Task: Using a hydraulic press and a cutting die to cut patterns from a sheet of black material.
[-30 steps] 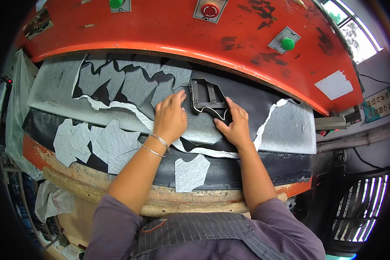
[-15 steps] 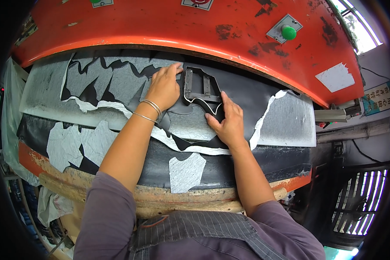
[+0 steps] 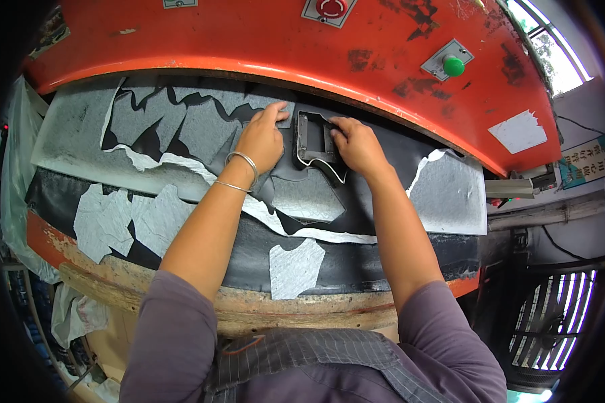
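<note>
A metal cutting die [image 3: 304, 160], an open frame with a cross-braced inside and a pointed near corner, lies on a black leather-like sheet [image 3: 366, 195]. My right hand [image 3: 358, 144] grips the die's far right side, fingertips and thumb closed at its rim. My left hand [image 3: 262, 138] is left of the die, apart from it, with fingers stretched out over the sheet's cut edge. White ragged backing shows along the sheet's near edge, and gaps in its left part bare the grey cutting board [image 3: 450, 195].
The orange press beam [image 3: 249, 47] spans the far side, carrying a green button [image 3: 453, 66] and a red button [image 3: 331, 7]. Pale cut pieces [image 3: 296, 269] lie along the near ledge, several toward the left. A wooden rail [image 3: 302, 316] runs along the front.
My right hand has moved from the die's near right corner up to its far right side and closed on the rim. The die has turned slightly. My left hand stays beside it.
</note>
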The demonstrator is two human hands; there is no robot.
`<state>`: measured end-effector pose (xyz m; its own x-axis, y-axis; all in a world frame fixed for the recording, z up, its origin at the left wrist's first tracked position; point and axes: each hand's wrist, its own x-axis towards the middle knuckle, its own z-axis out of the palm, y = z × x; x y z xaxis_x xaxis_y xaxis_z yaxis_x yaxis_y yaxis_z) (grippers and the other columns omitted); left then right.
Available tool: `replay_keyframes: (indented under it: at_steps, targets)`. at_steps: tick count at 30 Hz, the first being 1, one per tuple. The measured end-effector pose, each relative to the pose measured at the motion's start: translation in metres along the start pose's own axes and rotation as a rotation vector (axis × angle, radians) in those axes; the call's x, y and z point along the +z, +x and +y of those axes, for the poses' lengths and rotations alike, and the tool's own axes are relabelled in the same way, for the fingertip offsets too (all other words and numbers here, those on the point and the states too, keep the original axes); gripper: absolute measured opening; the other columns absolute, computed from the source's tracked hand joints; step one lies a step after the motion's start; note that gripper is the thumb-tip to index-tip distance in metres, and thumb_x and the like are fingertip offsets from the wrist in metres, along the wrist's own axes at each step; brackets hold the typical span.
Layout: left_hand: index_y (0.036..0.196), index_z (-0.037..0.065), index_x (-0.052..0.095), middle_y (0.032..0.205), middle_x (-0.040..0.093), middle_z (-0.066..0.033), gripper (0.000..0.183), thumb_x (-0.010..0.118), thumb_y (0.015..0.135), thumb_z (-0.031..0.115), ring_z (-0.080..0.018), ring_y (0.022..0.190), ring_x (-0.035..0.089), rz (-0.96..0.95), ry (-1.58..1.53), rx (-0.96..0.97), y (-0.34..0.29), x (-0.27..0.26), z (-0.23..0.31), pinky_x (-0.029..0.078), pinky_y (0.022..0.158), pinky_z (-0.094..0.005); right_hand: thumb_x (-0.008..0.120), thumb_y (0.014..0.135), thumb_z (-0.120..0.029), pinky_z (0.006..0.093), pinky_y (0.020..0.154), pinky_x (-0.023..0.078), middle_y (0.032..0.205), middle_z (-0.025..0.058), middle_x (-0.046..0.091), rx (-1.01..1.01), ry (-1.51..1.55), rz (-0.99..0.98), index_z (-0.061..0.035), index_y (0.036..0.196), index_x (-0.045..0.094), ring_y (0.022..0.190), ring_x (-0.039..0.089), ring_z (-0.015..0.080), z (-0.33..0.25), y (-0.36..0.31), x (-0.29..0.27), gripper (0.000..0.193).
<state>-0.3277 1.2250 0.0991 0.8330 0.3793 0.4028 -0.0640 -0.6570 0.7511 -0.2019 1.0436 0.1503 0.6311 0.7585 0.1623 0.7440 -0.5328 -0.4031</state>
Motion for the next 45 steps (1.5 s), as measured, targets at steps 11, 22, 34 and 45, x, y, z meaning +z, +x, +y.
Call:
replay_keyframes:
  at_steps: [11,22,34,45]
  targets:
    - [0.129,0.002,0.044,0.120,0.063,-0.0169,0.044,0.042,0.085,-0.002,-0.0359,0.108,0.060,0.024,-0.074,-0.059,-0.038,-0.013,0.006,0.047,0.092,-0.0383,0.052,0.086,-0.006,0.0333,0.045,0.053,0.072,0.0136,0.066,0.628,0.613,0.240,0.0063,0.097,0.060,0.052,0.064,0.0196,-0.036,-0.018,0.022,0.019]
    - [0.145,0.003,0.027,0.136,0.054,-0.0060,0.065,0.047,0.084,0.002,-0.0255,0.128,0.042,-0.179,0.230,-0.040,-0.022,-0.018,-0.005,0.029,0.107,-0.0414,0.080,0.069,-0.045,0.0432,0.106,0.028,0.128,0.0228,0.054,0.080,0.216,0.165,-0.0092,0.127,0.057,0.123,0.047,0.0363,-0.020,-0.065,0.035,0.072]
    - [0.140,0.004,0.038,0.126,0.060,-0.0123,0.058,0.046,0.083,-0.001,-0.0304,0.119,0.051,-0.036,0.095,-0.009,-0.030,-0.021,-0.006,0.036,0.103,-0.0397,0.085,0.059,-0.044,0.0473,0.096,0.039,0.117,0.0259,0.055,0.106,-0.008,0.413,-0.0055,0.099,0.063,0.115,0.048,0.0386,-0.062,-0.069,0.068,0.060]
    - [0.129,0.001,0.048,0.112,0.067,-0.0143,0.047,0.046,0.083,-0.002,-0.0333,0.106,0.059,-0.012,0.030,0.117,-0.068,-0.023,0.005,0.042,0.096,-0.0418,0.088,0.055,-0.036,0.0467,0.096,0.041,0.114,0.0223,0.060,0.060,0.018,0.393,-0.0043,0.095,0.061,0.117,0.049,0.0396,-0.049,-0.067,0.061,0.058]
